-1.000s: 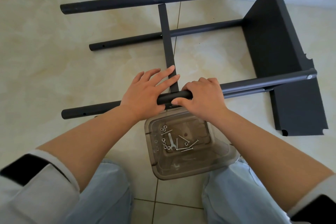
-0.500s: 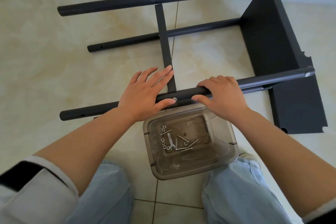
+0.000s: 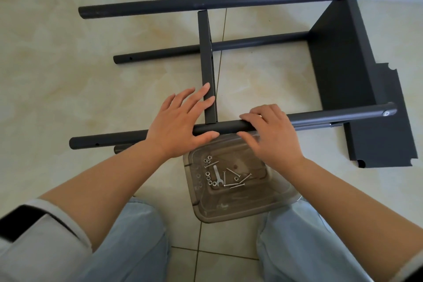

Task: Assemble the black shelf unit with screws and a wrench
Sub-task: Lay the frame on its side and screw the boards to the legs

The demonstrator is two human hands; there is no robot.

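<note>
The black shelf unit lies on its side on the tiled floor. Its near tube (image 3: pixel 332 117) runs left to right under both hands. My left hand (image 3: pixel 180 121) rests flat on that tube, fingers straight and touching the upright shelf panel (image 3: pixel 207 64), thumb along the tube's front. My right hand (image 3: pixel 267 135) holds the same tube just to the right, fingers curled over the top and thumb below. A clear plastic box (image 3: pixel 229 210) between my knees holds several screws, several nuts and a small wrench (image 3: pixel 217 176).
The far tube (image 3: pixel 206 4) and a lower tube (image 3: pixel 251 41) join the end shelf panel (image 3: pixel 338 57) at the right. A loose black panel (image 3: pixel 384 139) lies flat beyond it. A screw head (image 3: pixel 386 113) shows at the near tube's right end. A wall runs along the top.
My right hand slid to the right along the near tube, away from the joint with the upright panel. My left hand has stayed in place.
</note>
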